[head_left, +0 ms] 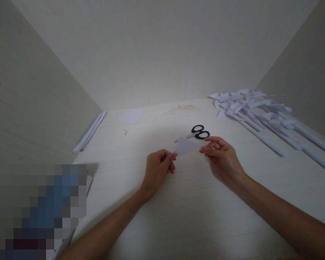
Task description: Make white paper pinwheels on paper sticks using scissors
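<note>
A small white piece of paper [186, 146], folded into a rough triangle, hangs just above the white table [178, 216]. My left hand [158, 167] pinches its left corner between thumb and fingers. My right hand [222, 157] pinches its right corner. Black-handled scissors [199, 132] lie on the table just behind the paper, apart from both hands.
A pile of white paper pinwheels on long rolled sticks [260, 115] covers the back right. A square paper sheet [131, 116] lies at the back left, with folded paper strips [90, 133] along the left wall. Walls close in on three sides.
</note>
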Demonstrator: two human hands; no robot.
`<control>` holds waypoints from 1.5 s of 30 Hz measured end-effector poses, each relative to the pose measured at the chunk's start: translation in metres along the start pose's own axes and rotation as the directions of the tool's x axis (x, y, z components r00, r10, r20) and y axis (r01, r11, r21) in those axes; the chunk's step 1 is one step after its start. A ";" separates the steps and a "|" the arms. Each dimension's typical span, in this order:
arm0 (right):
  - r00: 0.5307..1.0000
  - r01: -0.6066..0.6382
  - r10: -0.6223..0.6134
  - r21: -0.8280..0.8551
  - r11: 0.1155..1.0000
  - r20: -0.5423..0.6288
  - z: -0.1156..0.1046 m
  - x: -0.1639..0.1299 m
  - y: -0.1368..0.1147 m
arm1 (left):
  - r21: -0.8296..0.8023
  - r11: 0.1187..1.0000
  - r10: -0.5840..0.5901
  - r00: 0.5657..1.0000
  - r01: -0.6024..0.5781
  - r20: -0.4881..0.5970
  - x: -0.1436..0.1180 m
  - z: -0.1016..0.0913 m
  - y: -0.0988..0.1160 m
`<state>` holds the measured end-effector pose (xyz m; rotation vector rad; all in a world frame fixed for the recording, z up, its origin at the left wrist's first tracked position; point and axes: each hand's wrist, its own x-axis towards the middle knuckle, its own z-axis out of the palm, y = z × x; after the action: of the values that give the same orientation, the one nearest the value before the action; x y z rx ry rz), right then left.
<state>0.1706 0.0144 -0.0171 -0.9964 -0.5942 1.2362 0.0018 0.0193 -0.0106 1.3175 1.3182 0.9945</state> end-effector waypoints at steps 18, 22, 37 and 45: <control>0.931 0.344 -0.205 -0.537 0.770 0.303 0.001 0.005 0.004 | -0.799 0.589 -0.201 0.980 0.125 0.004 0.004 0.014 0.003; 0.763 0.616 -0.337 -0.778 0.124 0.551 -0.020 0.056 -0.016 | -0.729 0.670 -0.175 0.984 0.137 0.023 0.007 0.009 0.000; 0.799 0.600 0.132 -0.760 -0.248 0.587 -0.029 0.069 -0.032 | -0.716 0.671 -0.160 0.980 0.194 0.115 0.004 0.007 -0.003; 0.898 0.127 0.251 -0.759 0.639 0.362 -0.022 0.037 -0.021 | -0.708 0.688 -0.115 0.988 0.157 0.107 -0.001 0.007 -0.003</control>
<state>0.2093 0.0431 -0.0143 -1.4587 -1.5650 1.2905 0.0081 0.0179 -0.0144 0.6192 0.8147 1.1902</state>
